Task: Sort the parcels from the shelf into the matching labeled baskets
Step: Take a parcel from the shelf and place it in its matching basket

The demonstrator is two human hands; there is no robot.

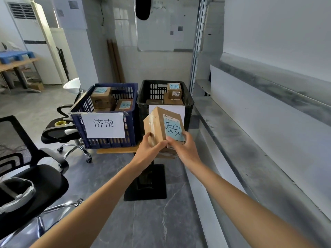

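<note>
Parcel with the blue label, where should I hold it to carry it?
Grip the parcel by its near end, from below: left hand on the taped side, right hand at the label's lower edge. Its flat opposite faces should suit a two-sided hold, keeping the label readable.

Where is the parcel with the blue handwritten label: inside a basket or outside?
Outside. The left hand and right hand grip the parcel in front of the black basket's front wall.
</note>
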